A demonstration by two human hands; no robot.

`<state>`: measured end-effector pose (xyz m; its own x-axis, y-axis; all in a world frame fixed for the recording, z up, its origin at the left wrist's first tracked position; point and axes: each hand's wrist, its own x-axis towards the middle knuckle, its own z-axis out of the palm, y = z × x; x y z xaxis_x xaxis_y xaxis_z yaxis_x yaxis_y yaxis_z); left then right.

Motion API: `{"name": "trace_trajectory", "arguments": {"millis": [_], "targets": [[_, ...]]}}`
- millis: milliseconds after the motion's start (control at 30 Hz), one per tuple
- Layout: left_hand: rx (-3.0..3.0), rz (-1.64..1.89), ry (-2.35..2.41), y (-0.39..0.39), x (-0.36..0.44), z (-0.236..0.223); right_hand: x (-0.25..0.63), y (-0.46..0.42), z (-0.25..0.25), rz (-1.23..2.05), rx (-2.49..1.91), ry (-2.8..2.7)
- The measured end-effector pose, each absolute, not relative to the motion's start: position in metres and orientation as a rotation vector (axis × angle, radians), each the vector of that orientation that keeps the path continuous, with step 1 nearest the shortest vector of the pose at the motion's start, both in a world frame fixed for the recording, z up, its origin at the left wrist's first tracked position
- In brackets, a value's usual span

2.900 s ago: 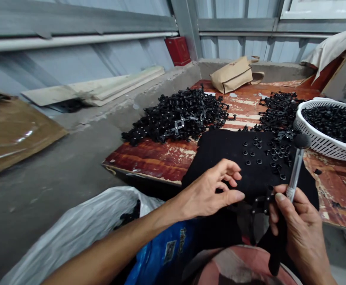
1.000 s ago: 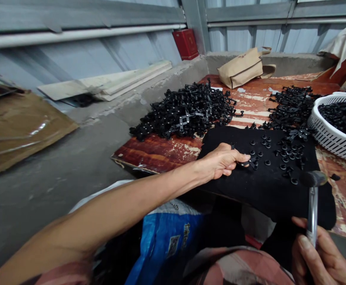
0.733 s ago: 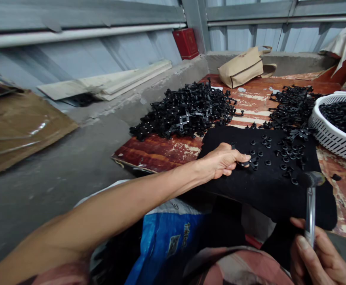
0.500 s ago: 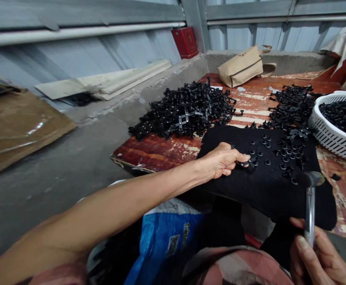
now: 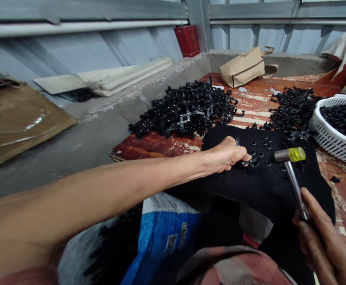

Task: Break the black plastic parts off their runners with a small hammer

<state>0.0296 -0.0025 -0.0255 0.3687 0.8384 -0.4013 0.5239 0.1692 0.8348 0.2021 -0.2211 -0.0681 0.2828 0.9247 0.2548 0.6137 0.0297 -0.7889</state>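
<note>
My left hand (image 5: 225, 154) lies on a black cloth pad (image 5: 259, 186), its fingers pinched on a small black cross-shaped part (image 5: 249, 161). Several small black round pieces (image 5: 263, 142) are scattered on the pad just beyond it. My right hand (image 5: 321, 241), at the lower right, grips the metal handle of a small hammer (image 5: 291, 166). The hammer's head, with one yellow face, hangs over the pad just right of the held part.
A worn red board (image 5: 161, 144) carries a heap of black cross-shaped parts (image 5: 187, 111) and a second heap (image 5: 291, 105). A white basket (image 5: 329, 134) of black pieces stands at the right. A tan bag (image 5: 244, 71) lies behind. A blue and white sack (image 5: 161, 241) sits below.
My left hand moved from the pad's near edge to its middle and pinched a part. In the last half second the hammer swung up and left over the pad, showing its yellow face.
</note>
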Motion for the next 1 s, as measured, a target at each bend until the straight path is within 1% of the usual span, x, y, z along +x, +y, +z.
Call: {"name": "trace_trajectory", "arguments": {"millis": [67, 133, 367, 533, 667, 800, 933, 1000], "targets": [[1.523, 0.339, 1.296, -0.004, 0.03, -0.023, 0.207, -0.213, -0.062, 0.225, -1.637, -1.737], [1.529, 0.342, 1.281, -0.004, 0.03, -0.024, 0.21, -0.208, -0.055, 0.125, -1.574, -1.857], [1.519, 0.343, 1.211, -0.005, 0.03, -0.026, 0.218, -0.202, -0.048, 0.111, -1.66, -2.086], [1.525, 0.321, 1.206, -0.007, 0.029, -0.02, 0.213, -0.203, -0.044, -0.043, -1.608, -1.921], [1.533, 0.319, 1.185, -0.008, 0.028, -0.018, 0.215, -0.202, -0.044, 0.095, -1.625, -2.024], [1.529, 0.302, 1.171, -0.007, 0.028, -0.02, 0.219, -0.203, -0.044, 0.0, -1.615, -1.863], [1.537, 0.306, 1.185, -0.006, 0.027, -0.022, 0.215, -0.206, -0.045, 0.144, -1.62, -2.029], [1.537, 0.305, 1.155, -0.007, 0.026, -0.023, 0.211, -0.208, -0.047, 0.139, -1.63, -1.812]]}}
